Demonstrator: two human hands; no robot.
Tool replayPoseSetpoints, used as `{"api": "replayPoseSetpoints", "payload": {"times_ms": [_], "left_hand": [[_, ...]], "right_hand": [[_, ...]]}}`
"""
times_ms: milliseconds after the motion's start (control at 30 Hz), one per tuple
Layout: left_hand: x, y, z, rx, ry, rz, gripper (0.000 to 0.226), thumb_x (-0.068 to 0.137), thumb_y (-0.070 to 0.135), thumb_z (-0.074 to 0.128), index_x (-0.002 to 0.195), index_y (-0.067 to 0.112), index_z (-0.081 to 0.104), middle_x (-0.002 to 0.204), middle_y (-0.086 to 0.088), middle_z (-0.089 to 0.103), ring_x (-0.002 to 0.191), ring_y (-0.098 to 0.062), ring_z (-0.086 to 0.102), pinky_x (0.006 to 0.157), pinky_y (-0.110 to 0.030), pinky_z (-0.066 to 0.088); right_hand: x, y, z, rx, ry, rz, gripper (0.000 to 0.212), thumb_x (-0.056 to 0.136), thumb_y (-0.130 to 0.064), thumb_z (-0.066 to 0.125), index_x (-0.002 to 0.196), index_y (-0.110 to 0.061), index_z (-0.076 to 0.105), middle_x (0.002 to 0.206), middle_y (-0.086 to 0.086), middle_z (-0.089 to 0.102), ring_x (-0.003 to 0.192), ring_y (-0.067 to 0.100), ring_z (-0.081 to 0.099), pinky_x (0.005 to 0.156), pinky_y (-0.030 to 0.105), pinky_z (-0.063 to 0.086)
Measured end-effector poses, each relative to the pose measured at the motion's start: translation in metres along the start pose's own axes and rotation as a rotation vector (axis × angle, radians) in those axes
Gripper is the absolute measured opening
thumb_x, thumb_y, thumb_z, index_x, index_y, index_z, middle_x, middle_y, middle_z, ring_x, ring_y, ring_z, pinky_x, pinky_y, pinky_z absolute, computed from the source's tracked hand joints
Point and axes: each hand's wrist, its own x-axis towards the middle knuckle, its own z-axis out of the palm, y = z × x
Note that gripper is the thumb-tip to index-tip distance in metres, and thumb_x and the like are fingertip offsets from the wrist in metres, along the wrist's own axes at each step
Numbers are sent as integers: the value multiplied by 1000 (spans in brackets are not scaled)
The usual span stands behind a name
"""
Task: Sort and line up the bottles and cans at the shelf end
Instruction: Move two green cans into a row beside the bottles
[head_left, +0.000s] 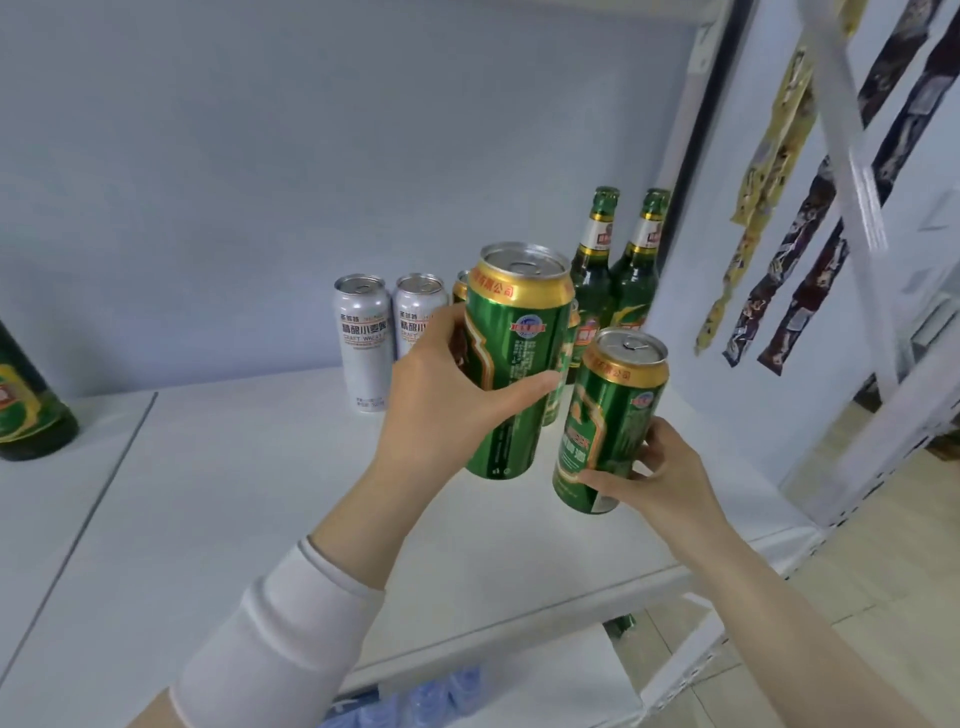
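The left hand (441, 400) curls its fingers (524, 389) round the left green beer can (519, 338) mid-body; the right hand (662, 480) grips the right green beer can (610, 410) low, both tilted over the white shelf (260, 493); smooth, rigid, probably slippery and easily dented, so mid-body holds suit.

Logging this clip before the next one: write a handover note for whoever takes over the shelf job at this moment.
Left hand grips a green can. Right hand grips a second green can, slightly tilted.
At the back of the shelf: silver cans side by side, green bottles paired at the end, a partly hidden green can between.
A lone green bottle stands far left.
Done: silver cans and bottle pair look grouped.
Left: set both held cans with the green ones; probably bring over the lone bottle.
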Motion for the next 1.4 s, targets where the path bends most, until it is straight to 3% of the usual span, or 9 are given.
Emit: {"api": "replayPoseSetpoints", "payload": {"times_ms": [167,433,667,833,933,1067,1167,1267,1400], "left_hand": [[0,-23,27,52,49,-80,63,58,34,82,112,21,53,84,29,53,75,25,50,64,6,38],[-14,-48,74,142,189,-245,65,58,31,84,112,20,51,83,27,52,76,14,50,62,6,38],[-10,-58,95,182,263,-289,60,58,31,85,106,19,50,83,24,53,78,10,52,63,3,39],[-3,-61,102,180,247,-313,61,60,30,84,107,21,45,87,21,52,80,8,50,64,-1,42],[1,-63,100,155,177,-340,72,60,32,83,117,17,42,101,13,53,93,-6,52,81,-16,45],[-1,-51,81,142,98,-317,99,61,33,82,141,19,24,137,6,45,126,-11,43,103,-30,38],[6,-31,61,149,100,-192,88,68,25,78,140,22,29,128,13,45,121,-6,45,100,-25,40],[19,-20,54,311,-79,-145,69,73,23,75,134,22,42,124,7,52,111,-7,49,95,-19,43],[31,-21,54,437,-113,-104,74,67,28,79,132,21,44,126,-4,52,115,-22,50,97,-40,46]], "right_hand": [[31,17,-5,-1,-46,6,67,54,-12,87,109,-21,50,108,-6,61,103,17,59,79,35,54],[67,34,-5,11,-200,-42,68,55,-12,87,108,-23,46,108,-4,56,104,17,54,87,40,51],[82,43,-4,-26,-294,-116,74,57,-13,86,118,-15,45,110,-5,53,97,11,51,67,6,40],[88,45,0,-56,-278,-178,80,58,-15,86,124,-9,42,110,-5,49,99,9,47,68,1,37],[89,48,5,-82,-289,-194,84,57,-17,87,126,-11,39,116,-4,48,101,6,48,83,13,39],[83,50,-7,-44,-461,-187,68,71,-6,75,124,-24,36,105,-22,49,94,-16,52,77,-2,38],[84,55,-11,-74,-445,-146,67,75,-4,71,132,-16,39,110,-16,53,102,5,53,91,17,39],[81,58,2,-155,-254,-138,70,61,-12,82,123,-13,47,116,4,55,101,19,57,92,34,48],[76,62,20,-247,-103,-163,78,51,-22,88,115,-7,47,113,9,45,99,28,55,87,43,49]]}}
